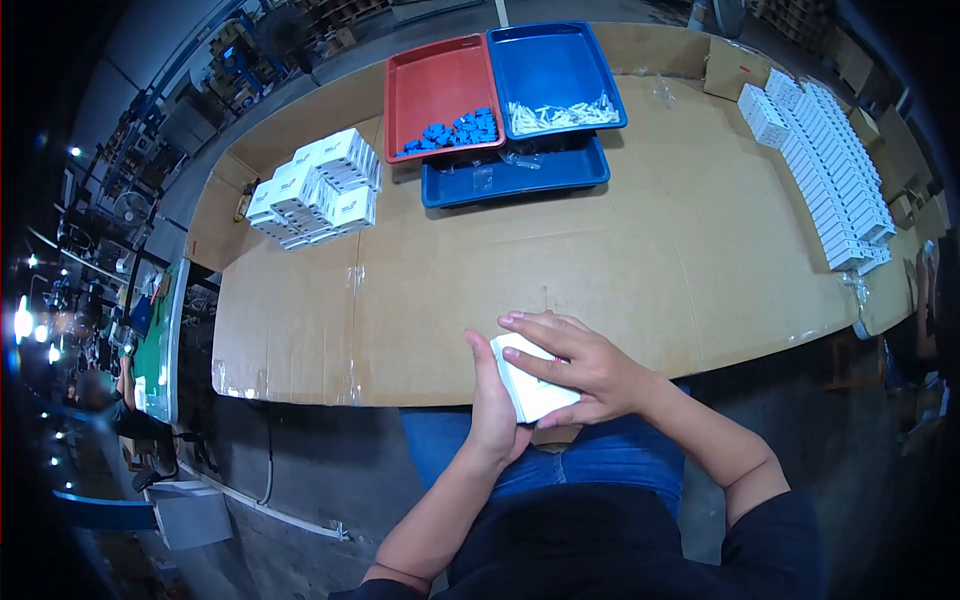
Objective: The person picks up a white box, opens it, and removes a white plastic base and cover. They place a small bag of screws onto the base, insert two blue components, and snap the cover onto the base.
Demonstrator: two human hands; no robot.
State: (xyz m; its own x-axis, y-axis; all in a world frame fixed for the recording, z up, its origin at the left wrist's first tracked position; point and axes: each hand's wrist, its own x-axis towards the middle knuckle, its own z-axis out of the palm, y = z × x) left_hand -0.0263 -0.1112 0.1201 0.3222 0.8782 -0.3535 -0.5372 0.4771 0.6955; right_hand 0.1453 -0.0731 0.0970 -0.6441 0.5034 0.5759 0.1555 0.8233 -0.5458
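Note:
A small white box [538, 398] is held between my two hands at the table's near edge, above my lap. My left hand [490, 410] cups it from the left and below, with the thumb standing up along its side. Across the top and right of the box lies my right hand [590, 368], its fingers bent over the upper face and its thumb at the lower edge. The fingers cover part of the box's top.
A cardboard-covered table [450, 290] spreads ahead. White boxes [315, 190] are stacked at left; long rows of white boxes [825, 165] stand at right. At the back, a red tray [440, 80] holds blue pieces, a blue tray [550, 65] pale pieces; another blue tray [515, 188] sits below.

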